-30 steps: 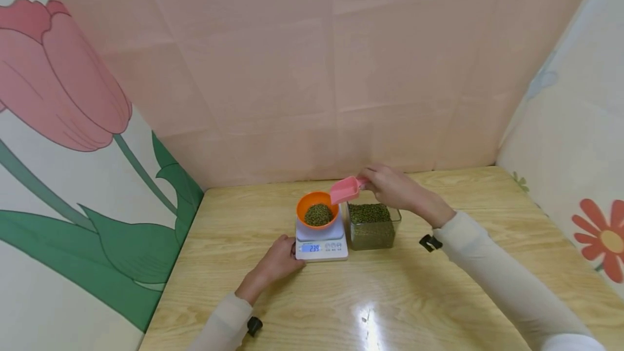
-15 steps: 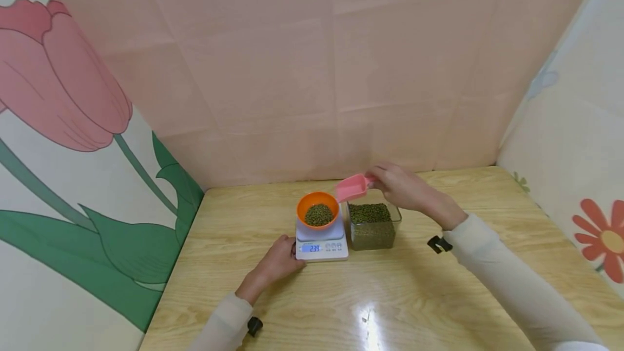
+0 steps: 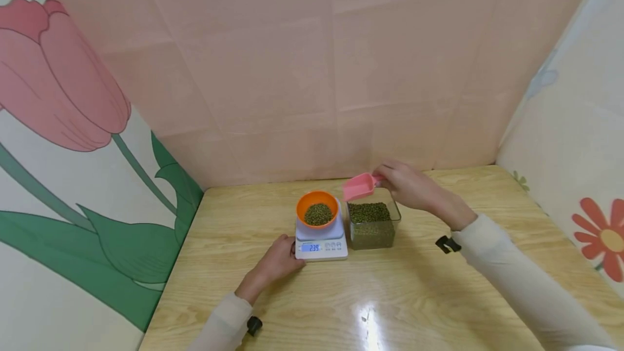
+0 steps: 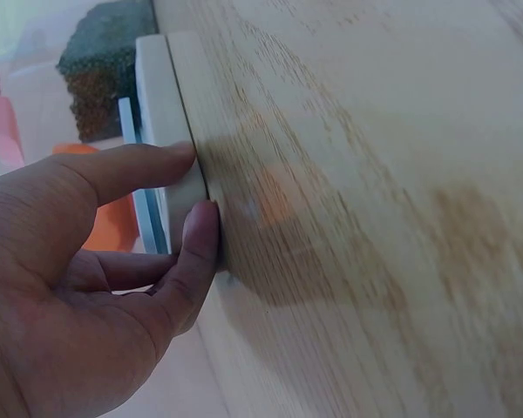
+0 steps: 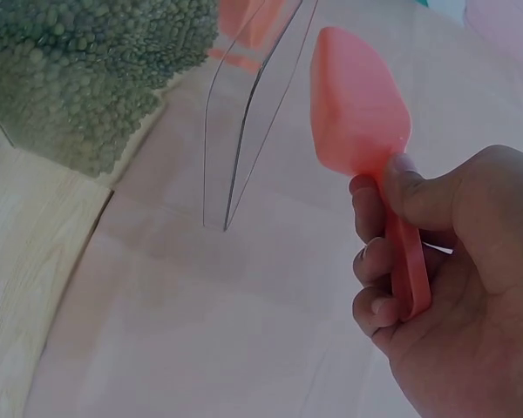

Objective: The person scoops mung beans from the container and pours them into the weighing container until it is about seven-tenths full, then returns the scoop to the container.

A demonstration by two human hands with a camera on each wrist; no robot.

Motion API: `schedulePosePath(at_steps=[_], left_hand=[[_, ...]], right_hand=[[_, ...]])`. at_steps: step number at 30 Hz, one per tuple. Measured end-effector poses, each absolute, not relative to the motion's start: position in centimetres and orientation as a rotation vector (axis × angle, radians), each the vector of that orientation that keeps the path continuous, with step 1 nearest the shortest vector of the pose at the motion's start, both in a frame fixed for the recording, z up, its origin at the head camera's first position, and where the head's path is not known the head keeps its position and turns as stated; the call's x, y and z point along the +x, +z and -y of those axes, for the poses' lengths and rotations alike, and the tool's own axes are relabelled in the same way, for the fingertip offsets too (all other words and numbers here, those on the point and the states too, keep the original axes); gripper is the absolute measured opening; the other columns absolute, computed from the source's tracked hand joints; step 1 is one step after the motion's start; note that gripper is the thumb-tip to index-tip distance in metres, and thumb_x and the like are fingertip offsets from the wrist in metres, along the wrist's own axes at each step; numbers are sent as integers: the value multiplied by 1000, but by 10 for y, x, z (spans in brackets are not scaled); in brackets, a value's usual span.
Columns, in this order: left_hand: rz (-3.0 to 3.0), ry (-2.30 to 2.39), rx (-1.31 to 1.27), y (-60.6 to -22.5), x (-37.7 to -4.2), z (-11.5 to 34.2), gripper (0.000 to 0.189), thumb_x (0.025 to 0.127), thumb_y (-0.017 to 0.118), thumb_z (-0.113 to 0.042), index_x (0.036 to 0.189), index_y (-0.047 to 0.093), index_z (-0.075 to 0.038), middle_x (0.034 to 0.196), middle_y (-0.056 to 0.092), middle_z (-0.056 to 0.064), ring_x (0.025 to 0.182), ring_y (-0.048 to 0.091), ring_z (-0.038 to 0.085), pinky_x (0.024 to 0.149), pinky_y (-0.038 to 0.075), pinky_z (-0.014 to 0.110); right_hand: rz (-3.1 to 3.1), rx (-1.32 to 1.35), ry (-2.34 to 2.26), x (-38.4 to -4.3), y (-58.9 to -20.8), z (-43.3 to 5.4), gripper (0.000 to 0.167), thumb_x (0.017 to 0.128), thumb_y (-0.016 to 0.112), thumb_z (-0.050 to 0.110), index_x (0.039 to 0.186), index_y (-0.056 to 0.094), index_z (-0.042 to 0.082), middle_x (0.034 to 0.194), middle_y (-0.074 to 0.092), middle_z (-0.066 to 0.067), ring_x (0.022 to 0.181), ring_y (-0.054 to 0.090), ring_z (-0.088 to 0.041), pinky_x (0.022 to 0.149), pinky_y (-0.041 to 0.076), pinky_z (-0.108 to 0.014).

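My left hand (image 3: 277, 262) holds the near left corner of a white digital kitchen scale (image 3: 336, 254), its thumb and fingers around that corner in the left wrist view. The scale's lit display reads about 239. An orange bowl (image 3: 304, 202) partly filled with small green beans (image 3: 318, 214), like mung beans, sits on the scale. My right hand (image 3: 410, 187) grips a pink scoop (image 5: 357, 104) by its handle, fingers wrapped round it. The scoop is above the clear container (image 3: 372, 238), over its back left part, and no beans show in it.
The clear container, well filled with green beans (image 3: 369, 212), stands right beside the scale. Both are on a wooden table (image 3: 219, 221). A pink sheet (image 3: 273, 96) hangs behind the table, and painted walls (image 3: 575, 145) flank it.
My right hand has moved the scoop rightward, from beside the bowl's rim to over the clear container. My left hand, the scale and its reading stay the same.
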State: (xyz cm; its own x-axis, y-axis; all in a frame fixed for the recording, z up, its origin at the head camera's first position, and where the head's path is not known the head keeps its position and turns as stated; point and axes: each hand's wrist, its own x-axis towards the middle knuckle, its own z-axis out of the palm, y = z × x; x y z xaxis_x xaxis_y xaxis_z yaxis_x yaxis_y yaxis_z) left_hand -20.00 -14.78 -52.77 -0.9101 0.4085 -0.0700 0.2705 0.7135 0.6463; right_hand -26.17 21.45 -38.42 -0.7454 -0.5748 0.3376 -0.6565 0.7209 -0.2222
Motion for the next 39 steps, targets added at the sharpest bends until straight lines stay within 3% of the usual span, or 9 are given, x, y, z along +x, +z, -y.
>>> schedulePosePath(at_steps=[39], left_hand=[[-2699,951,510,-526,-200,148,52,91,84,-14,139,67,-4,115,70,5,96,48,19,82,45,33]], right_hand=[[2753,933,359,-252,-393,-242,9,99,70,2,107,75,2,105,74,-11,97,72,-30,85,60,-49]])
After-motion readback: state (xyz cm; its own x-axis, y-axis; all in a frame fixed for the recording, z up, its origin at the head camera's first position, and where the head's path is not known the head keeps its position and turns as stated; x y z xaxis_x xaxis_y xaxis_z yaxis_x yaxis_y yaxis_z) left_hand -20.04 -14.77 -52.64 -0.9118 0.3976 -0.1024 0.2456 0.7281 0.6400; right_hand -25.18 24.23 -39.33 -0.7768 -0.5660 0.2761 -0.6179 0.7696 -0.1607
